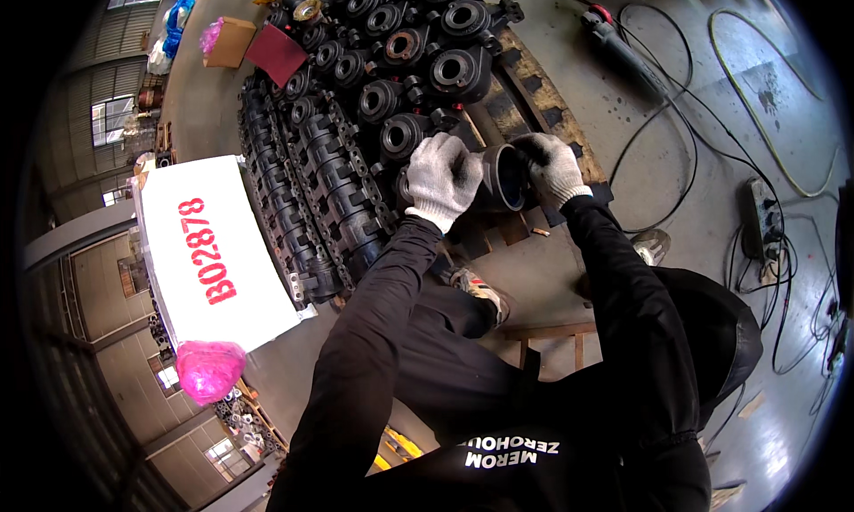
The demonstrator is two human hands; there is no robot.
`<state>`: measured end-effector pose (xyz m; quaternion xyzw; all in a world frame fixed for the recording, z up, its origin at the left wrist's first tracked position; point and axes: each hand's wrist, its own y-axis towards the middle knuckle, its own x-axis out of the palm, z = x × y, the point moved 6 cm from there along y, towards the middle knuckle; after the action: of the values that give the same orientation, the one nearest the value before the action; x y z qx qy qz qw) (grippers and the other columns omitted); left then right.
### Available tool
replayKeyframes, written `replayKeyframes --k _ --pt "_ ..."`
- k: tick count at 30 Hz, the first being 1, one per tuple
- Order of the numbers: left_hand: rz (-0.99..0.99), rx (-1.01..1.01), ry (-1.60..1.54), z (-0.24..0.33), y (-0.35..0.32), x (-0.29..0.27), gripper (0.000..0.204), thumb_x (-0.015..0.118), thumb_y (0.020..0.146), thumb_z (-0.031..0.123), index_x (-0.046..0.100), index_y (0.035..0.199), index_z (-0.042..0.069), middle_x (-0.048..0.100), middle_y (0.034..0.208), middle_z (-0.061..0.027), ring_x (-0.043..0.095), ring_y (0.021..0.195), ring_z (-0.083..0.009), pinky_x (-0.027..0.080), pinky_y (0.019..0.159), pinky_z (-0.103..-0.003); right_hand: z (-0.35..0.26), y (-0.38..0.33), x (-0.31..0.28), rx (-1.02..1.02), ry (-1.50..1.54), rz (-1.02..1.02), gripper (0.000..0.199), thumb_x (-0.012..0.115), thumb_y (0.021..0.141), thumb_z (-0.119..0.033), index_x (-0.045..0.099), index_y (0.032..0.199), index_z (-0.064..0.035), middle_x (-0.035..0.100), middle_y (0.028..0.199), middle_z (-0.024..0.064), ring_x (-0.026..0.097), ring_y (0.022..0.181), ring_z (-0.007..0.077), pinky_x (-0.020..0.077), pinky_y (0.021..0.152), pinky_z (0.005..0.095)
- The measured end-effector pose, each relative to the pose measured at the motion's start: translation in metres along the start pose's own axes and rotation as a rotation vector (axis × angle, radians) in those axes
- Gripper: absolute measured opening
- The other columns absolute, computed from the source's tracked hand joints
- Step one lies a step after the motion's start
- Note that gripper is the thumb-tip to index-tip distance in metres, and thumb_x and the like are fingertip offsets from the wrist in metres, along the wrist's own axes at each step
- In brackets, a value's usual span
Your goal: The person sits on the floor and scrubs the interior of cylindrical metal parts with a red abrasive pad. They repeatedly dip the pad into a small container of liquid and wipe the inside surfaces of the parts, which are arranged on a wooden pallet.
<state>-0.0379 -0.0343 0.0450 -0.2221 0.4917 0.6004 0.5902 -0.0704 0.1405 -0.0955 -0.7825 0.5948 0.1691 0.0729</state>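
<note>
A dark metal cylinder (488, 176) with a wide round bore lies at the near edge of the pallet, its open end turned to the right. My left hand (442, 176), in a grey-white knit glove, is closed on the cylinder's left part, the fingers curled over. At the bore's right rim is my right hand (550, 167), gloved the same way, with its fingers bent in toward the opening. Its fingertips are partly hidden, so anything pinched there cannot be made out. Several black castings with round bores (452, 70) stand packed together just beyond both hands.
Rows of long black castings (342, 183) lie left of my arms, beside a white sheet-covered block (209, 254) with a pink wrapped bundle (211, 370). The wooden pallet (560, 120) edges the stack. On the floor at right lie an angle grinder (623, 54), cables and a power strip (762, 214).
</note>
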Motion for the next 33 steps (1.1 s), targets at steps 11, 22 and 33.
replayKeyframes --k 11,22,33 --pt "0.01 0.03 0.018 0.005 -0.001 -0.002 0.013 0.064 0.083 0.013 0.058 0.076 0.004 0.055 0.075 -0.014 0.056 0.072 -0.0375 0.045 0.066 -0.045 -0.048 0.019 -0.011 -0.299 -0.026 -0.078 0.033 0.069 0.077 -0.003 0.07 0.109 -0.0087 0.07 0.106 0.0166 0.064 0.103 0.0407 0.0541 0.09 0.0476" --pt "0.013 0.011 0.01 0.001 -0.001 0.001 0.018 0.065 0.085 0.018 0.057 0.076 0.004 0.055 0.076 -0.0143 0.056 0.073 -0.0384 0.046 0.067 -0.046 -0.008 0.008 0.007 -0.182 -0.237 -0.008 0.026 0.066 0.08 -0.006 0.067 0.106 -0.0066 0.068 0.103 0.0169 0.064 0.103 0.0407 0.0525 0.091 0.0487" --pt "0.001 -0.031 0.04 -0.002 0.002 0.002 0.018 0.064 0.087 0.018 0.058 0.077 0.004 0.057 0.077 -0.015 0.058 0.077 -0.039 0.047 0.069 -0.046 -0.023 0.016 0.012 -0.318 -0.362 0.019 0.03 0.066 0.077 -0.009 0.065 0.107 -0.0063 0.067 0.104 0.0183 0.063 0.103 0.039 0.0504 0.094 0.0469"
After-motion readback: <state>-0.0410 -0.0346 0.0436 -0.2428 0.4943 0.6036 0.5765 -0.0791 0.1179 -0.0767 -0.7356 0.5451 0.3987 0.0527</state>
